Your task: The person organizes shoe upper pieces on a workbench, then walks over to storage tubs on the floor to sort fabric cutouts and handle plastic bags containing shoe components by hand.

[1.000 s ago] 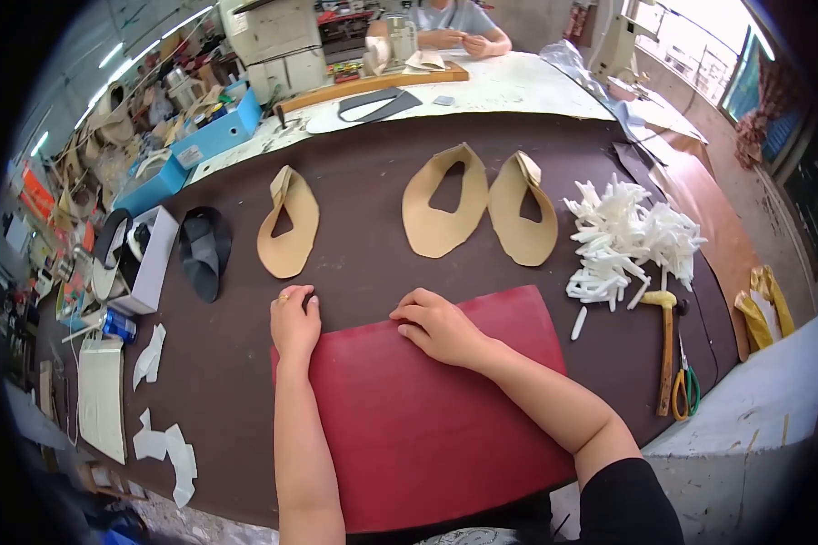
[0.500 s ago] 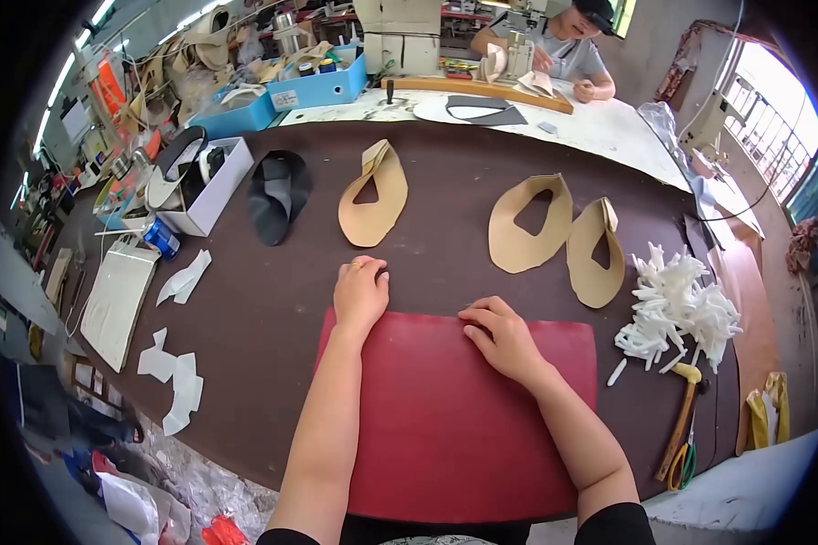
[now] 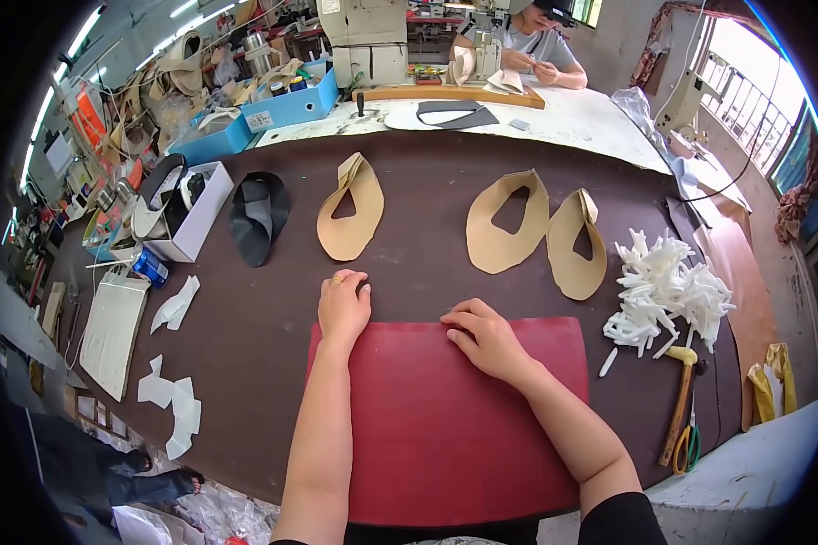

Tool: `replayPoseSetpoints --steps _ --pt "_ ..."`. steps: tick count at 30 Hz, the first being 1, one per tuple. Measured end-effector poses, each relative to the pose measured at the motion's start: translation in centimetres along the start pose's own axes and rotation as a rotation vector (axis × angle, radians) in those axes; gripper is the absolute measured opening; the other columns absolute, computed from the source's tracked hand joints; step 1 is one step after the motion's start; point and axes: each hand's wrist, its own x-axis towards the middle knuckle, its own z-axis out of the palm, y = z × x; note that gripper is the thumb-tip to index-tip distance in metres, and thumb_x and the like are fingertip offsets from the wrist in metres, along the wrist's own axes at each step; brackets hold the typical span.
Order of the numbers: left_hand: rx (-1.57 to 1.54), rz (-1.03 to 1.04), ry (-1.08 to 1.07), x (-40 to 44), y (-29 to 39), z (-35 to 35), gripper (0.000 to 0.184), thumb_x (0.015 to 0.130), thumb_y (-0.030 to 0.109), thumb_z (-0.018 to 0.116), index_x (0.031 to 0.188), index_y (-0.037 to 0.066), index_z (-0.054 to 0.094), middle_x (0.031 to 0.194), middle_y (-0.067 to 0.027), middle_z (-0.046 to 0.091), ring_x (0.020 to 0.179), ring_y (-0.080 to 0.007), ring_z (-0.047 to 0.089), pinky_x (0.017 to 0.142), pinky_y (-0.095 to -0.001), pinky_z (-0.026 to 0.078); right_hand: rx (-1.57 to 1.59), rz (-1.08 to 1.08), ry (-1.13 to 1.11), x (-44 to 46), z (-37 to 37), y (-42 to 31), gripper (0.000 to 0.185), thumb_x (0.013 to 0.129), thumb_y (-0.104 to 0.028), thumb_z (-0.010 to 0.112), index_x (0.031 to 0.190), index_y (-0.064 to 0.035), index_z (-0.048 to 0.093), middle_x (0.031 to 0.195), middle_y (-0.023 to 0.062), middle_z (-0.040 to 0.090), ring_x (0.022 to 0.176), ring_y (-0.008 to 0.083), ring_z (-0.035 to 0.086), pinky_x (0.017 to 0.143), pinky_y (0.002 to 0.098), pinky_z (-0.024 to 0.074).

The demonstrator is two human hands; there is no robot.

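A red sheet (image 3: 463,418) lies flat on the dark brown tabletop in front of me. My left hand (image 3: 344,307) rests just past the sheet's far left corner, fingers loosely bent, with a gap between thumb and forefinger and nothing seen in it. At the sheet's far edge, my right hand (image 3: 483,338) lies with its fingers apart, fingertips at the edge, holding nothing. Beyond my left hand is a tan shoe-upper piece (image 3: 359,222) with a cut-out. Two similar tan pieces, one left (image 3: 491,241) and one right (image 3: 573,268), lie past my right hand. A black piece (image 3: 256,227) sits farther left.
On the right are a pile of white sticks (image 3: 668,295), a hammer (image 3: 679,400) and scissors (image 3: 691,440). White scraps (image 3: 184,413), a blue can (image 3: 150,266) and a white box (image 3: 211,213) stand left. A person (image 3: 545,54) sits at a sewing machine (image 3: 489,41) across the table.
The view has shifted, so most things on the table appear farther left. My hands stay by the red sheet's far edge. The person opposite has brought their hands together.
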Motion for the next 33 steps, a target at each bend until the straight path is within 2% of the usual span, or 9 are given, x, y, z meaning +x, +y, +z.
replayPoseSetpoints --steps 4,10,16,20,22,23,25,27,33 --pt "-0.024 0.002 0.021 -0.1 -0.2 0.3 0.018 0.083 0.015 0.056 0.097 0.008 0.065 0.109 -0.0026 0.059 0.095 -0.0256 0.054 0.079 -0.0341 0.048 0.139 0.154 0.017 0.9 -1.2 -1.3 0.024 0.086 -0.006 0.057 0.109 -0.0018 0.061 0.114 0.0092 0.056 0.077 0.0149 0.057 0.068 0.0244 0.0461" --pt "0.002 -0.013 0.028 -0.1 0.4 -0.5 0.020 0.082 0.013 0.056 0.100 0.009 0.065 0.109 -0.0002 0.060 0.094 -0.0250 0.054 0.082 -0.0334 0.047 -0.479 -0.056 0.412 14.4 -8.3 6.8 0.030 0.086 -0.017 0.055 0.110 0.0010 0.060 0.126 0.0154 0.051 0.108 0.0323 0.053 0.091 0.0379 0.0431" --pt "0.005 -0.035 0.028 0.0 1.0 -0.9 0.019 0.083 0.013 0.056 0.099 0.009 0.065 0.109 0.0007 0.058 0.095 -0.0236 0.053 0.082 -0.0319 0.046 -0.555 0.362 0.489 26.3 -13.9 18.5 0.048 0.092 -0.039 0.044 0.125 -0.0054 0.054 0.142 0.0212 0.033 0.128 0.0392 0.035 0.104 0.0436 0.0323" --pt "0.031 -0.003 0.031 0.2 2.0 -1.1 0.019 0.083 0.013 0.056 0.100 0.010 0.064 0.109 0.0016 0.058 0.095 -0.0218 0.053 0.082 -0.0314 0.046 -1.070 0.269 0.234 29.5 -17.1 23.8 0.056 0.093 -0.051 0.029 0.129 -0.0167 0.053 0.149 0.0118 0.025 0.136 0.0402 0.020 0.110 0.0447 0.0217" --pt "0.034 -0.011 0.040 0.5 2.2 -1.1 0.018 0.082 0.012 0.057 0.099 0.010 0.064 0.107 0.0016 0.058 0.094 -0.0216 0.054 0.081 -0.0314 0.046 -1.081 0.276 0.271 31.8 -18.8 28.6 0.058 0.092 -0.055 0.024 0.130 -0.0220 0.052 0.150 0.0081 0.025 0.138 0.0383 0.016 0.111 0.0477 0.0191" --pt "0.018 0.002 0.044 0.7 2.2 -1.1 0.018 0.081 0.012 0.058 0.098 0.010 0.064 0.106 0.0016 0.058 0.093 -0.0214 0.054 0.080 -0.0314 0.047 -0.803 0.501 0.431 30.6 -18.0 23.8 0.060 0.091 -0.059 0.021 0.131 -0.0256 0.052 0.151 0.0059 0.025 0.140 0.0338 0.015 0.111 0.0491 0.0183" --pt "0.039 -0.006 0.051 1.0 2.2 -0.9 0.017 0.082 0.012 0.057 0.097 0.010 0.064 0.105 0.0019 0.059 0.092 -0.0212 0.054 0.080 -0.0312 0.047 -0.837 0.568 0.254 31.7 -19.4 26.7 0.061 0.090 -0.059 0.019 0.136 -0.0279 0.044 0.150 0.0045 0.027 0.138 0.0303 0.023 0.109 0.0521 0.0193" --pt "0.032 -0.008 0.077 2.0 2.3 -0.3 0.016 0.082 0.012 0.057 0.096 0.010 0.064 0.105 0.0019 0.058 0.092 -0.0210 0.054 0.080 -0.0311 0.047 -1.119 0.470 0.113 30.6 -19.7 24.3 0.041 0.095 -0.037 0.028 0.131 -0.0237 0.044 0.134 0.0056 0.048 0.121 0.0290 0.046 0.097 0.0519 0.0367" --pt "0.030 -0.060 0.105 0.3 1.1 -0.9 0.016 0.082 0.012 0.057 0.095 0.008 0.065 0.104 0.0007 0.060 0.092 -0.0214 0.054 0.080 -0.0317 0.047 -0.897 0.277 0.319 31.1 -15.3 21.8 0.032 0.096 -0.025 0.036 0.111 -0.0097 0.060 0.111 0.0091 0.062 0.101 0.0314 0.058 0.085 0.0420 0.0461"
